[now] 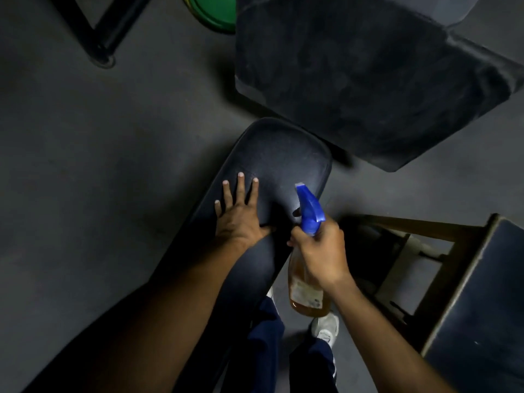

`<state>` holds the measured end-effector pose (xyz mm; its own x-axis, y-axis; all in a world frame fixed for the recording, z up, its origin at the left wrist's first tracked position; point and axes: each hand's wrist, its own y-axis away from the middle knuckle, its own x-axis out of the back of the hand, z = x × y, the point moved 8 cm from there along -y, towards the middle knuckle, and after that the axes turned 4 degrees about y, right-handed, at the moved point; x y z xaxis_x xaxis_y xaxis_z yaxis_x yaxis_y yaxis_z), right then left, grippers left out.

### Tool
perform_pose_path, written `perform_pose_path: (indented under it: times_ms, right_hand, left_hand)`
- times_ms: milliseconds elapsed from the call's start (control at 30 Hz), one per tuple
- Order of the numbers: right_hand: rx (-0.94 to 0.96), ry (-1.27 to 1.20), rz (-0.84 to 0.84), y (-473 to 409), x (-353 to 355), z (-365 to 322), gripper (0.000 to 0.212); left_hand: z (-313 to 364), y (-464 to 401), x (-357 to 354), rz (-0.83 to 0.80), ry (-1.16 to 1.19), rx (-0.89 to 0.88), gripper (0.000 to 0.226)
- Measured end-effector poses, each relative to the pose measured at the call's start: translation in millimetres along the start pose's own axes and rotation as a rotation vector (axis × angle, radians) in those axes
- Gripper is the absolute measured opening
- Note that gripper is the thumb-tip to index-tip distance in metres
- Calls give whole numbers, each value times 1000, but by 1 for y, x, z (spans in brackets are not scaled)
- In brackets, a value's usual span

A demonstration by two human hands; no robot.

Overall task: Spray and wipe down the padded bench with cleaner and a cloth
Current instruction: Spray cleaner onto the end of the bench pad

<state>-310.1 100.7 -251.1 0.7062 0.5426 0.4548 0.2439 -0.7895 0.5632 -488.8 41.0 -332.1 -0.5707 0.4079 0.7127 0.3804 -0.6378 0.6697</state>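
Nearest, the spray bottle [307, 282] hangs in the right hand [323, 251], whose grip is clamped round its neck; amber cleaner fills the visible body. Its blue nozzle [309, 207] points over the padded bench [286, 160]. Left of it, the left hand [241, 214] lies flat, fingers apart. I judge short bursts spread evenly toward the far end best; no cloth shows

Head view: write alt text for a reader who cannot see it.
A person's right hand grips a clear spray bottle of amber cleaner with a blue trigger head, nozzle aimed over a dark padded bench. The left hand rests flat on the padding, fingers spread. No cloth is visible.
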Motion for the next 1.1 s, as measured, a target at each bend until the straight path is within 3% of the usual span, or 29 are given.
perform_pose_path:
  times_ms: [233,300,367,733,933,1100]
  right_hand:
    - [85,96,7,-3,-11,-12,26]
    - [94,57,22,-4,-9,-13,31]
    - [84,6,41,-7,-5,-8,36]
    - [-33,-89,190,5,41,35,19]
    - [-14,-75,181,27,38,46,34]
    - [32,-10,152,44,23,45,18]
  left_hand:
    - [-1,-5,-4,48,-26,-12,123]
    - [-2,-6,-6,58,-27,-18,124]
    - [-2,-7,-8,70,-36,-21,125]
    - [-2,-7,-11,74,-53,-45,124]
    - [-2,-7,-10,70,-53,-44,124]
    - [-4,-6,-9,100,-36,-56,126]
